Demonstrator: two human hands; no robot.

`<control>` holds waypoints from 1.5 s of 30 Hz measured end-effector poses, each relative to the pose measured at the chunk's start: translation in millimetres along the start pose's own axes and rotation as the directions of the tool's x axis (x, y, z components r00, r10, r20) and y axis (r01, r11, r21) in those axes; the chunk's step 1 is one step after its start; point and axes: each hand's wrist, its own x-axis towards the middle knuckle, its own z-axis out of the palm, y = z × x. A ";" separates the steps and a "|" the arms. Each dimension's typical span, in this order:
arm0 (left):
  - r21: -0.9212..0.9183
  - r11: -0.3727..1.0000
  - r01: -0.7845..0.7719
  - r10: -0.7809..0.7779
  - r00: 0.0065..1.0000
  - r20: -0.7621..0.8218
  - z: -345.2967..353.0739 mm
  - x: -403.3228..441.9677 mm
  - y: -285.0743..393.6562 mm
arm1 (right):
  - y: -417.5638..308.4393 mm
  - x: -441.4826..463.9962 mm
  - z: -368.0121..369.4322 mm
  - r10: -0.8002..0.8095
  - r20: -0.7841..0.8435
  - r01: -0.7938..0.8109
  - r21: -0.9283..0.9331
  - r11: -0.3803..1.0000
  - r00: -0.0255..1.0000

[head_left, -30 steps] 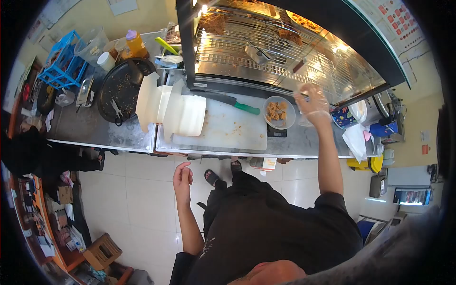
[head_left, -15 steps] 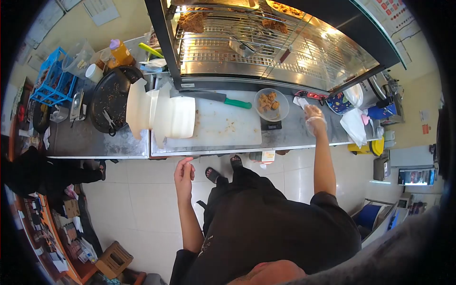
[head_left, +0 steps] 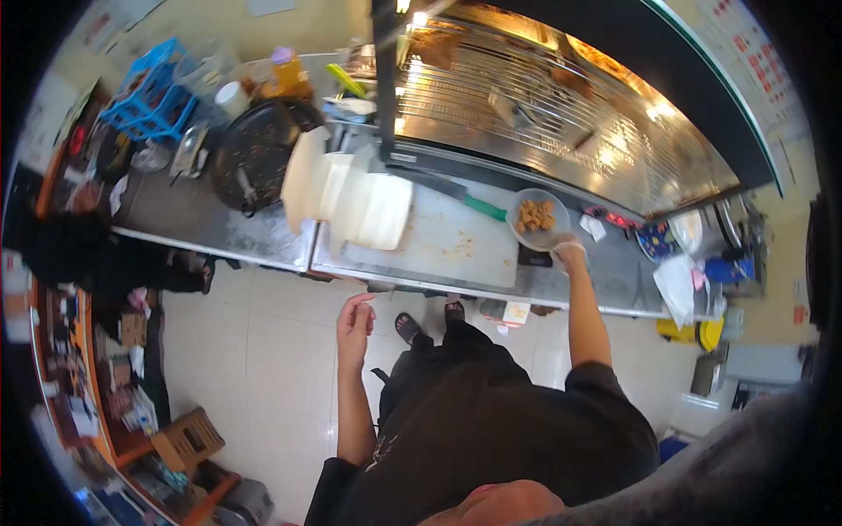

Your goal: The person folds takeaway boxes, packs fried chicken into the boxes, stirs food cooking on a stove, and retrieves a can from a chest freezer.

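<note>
My right hand, in a clear plastic glove, is at the lower right rim of a clear bowl of fried pieces. Its fingers look closed on the rim, though blurred. The bowl rests on a small black scale. My left hand hangs in front of the counter edge, fingers loosely curled and apart, holding nothing. Left of the bowl lies a knife with a green handle, along the back of a white cutting board. An open cream takeaway box stands on the board's left part.
Behind the board stands a lit glass warming cabinet. At left are a black pan with scissors and a blue basket. A white cloth hangs at right. Another person is at far left.
My right hand has moved from near the cabinet's right side, down and left to the bowl. My left hand stays low before the counter. The camera view has shifted.
</note>
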 end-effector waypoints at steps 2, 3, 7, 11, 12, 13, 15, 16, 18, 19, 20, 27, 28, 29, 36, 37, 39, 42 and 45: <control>-0.008 1.000 0.019 -0.019 0.999 -0.037 -3.4 -0.5 -0.4 | -36.3 4.7 -20.3 -0.045 -0.087 0.046 0.008 0.999 0.995; -0.013 0.999 0.034 -0.034 0.998 -0.047 -3.9 -0.2 -1.5 | -57.5 1.1 -39.8 -0.059 -0.126 0.061 0.012 0.998 0.990; -0.025 0.997 0.076 -0.077 0.997 -0.020 0.8 10.8 -9.9 | -148.5 -5.0 -97.5 -0.222 -0.308 0.349 0.456 0.819 0.925; 0.285 0.939 -0.190 0.195 0.981 0.011 10.4 52.8 -38.5 | -249.8 27.6 -118.1 0.031 -0.250 0.201 0.842 0.500 0.968; 0.415 0.850 -0.325 0.357 0.934 -0.001 15.7 65.9 -34.5 | -266.1 38.7 -114.6 0.029 -0.410 0.314 0.741 0.593 0.911; 0.540 0.724 -0.429 0.506 0.863 0.007 19.6 78.5 -29.7 | -282.4 49.7 -111.1 0.027 -0.559 0.390 0.611 0.689 0.829; 0.624 0.670 -0.402 0.501 0.865 0.019 18.9 105.8 -39.4 | -308.0 71.1 -104.8 -0.083 -0.706 0.446 0.347 0.825 0.703; 0.662 0.641 -0.387 0.497 0.867 0.025 18.5 113.0 -39.4 | -320.9 76.6 -108.7 -0.120 -0.724 0.446 0.277 0.851 0.679; 0.724 0.593 -0.353 0.472 0.881 0.043 17.7 119.2 -42.0 | -338.0 83.8 -118.0 -0.082 -0.580 0.388 0.427 0.817 0.810; 0.752 0.566 -0.337 0.455 0.889 0.055 15.1 122.0 -41.8 | -349.2 80.6 -132.7 -0.125 -0.528 0.367 0.384 0.847 0.840; 0.733 0.570 -0.372 0.459 0.884 0.091 10.7 126.5 -44.8 | -360.6 71.7 -152.4 -0.160 -0.469 0.344 0.339 0.876 0.869; 0.658 0.541 -0.524 0.567 0.805 0.176 11.0 130.0 -48.0 | -371.6 71.3 -154.1 -0.451 -0.574 0.402 -0.219 0.889 0.683; 0.658 0.539 -0.527 0.571 0.802 0.175 11.4 129.4 -45.2 | -369.5 72.2 -155.2 -0.440 -0.622 0.430 -0.177 0.885 0.648; 0.660 0.537 -0.525 0.580 0.798 0.163 12.2 128.1 -42.5 | -365.2 73.8 -156.3 -0.424 -0.668 0.459 -0.137 0.878 0.611; 0.709 0.481 -0.516 0.589 0.789 0.175 26.5 112.8 0.1 | -343.6 43.4 -185.3 -0.040 -0.589 0.308 0.361 0.880 0.807; 0.729 0.455 -0.512 0.587 0.788 0.187 27.9 113.8 3.8 | -344.6 31.3 -197.5 0.073 -0.455 0.191 0.508 0.840 0.888; 0.738 0.389 -0.552 0.600 0.759 0.251 28.6 117.5 -2.7 | -311.6 49.0 -156.2 0.047 -0.793 0.416 0.368 0.832 0.608; 0.743 0.431 -0.512 0.509 0.818 0.268 11.6 122.2 -39.0 | -271.8 18.9 -122.8 0.220 -0.680 0.454 0.660 0.598 0.699; 0.693 0.472 -0.545 0.528 0.804 0.273 -2.4 126.4 -45.0 | -246.4 -12.5 -97.4 0.365 -0.109 0.140 0.988 -0.059 0.925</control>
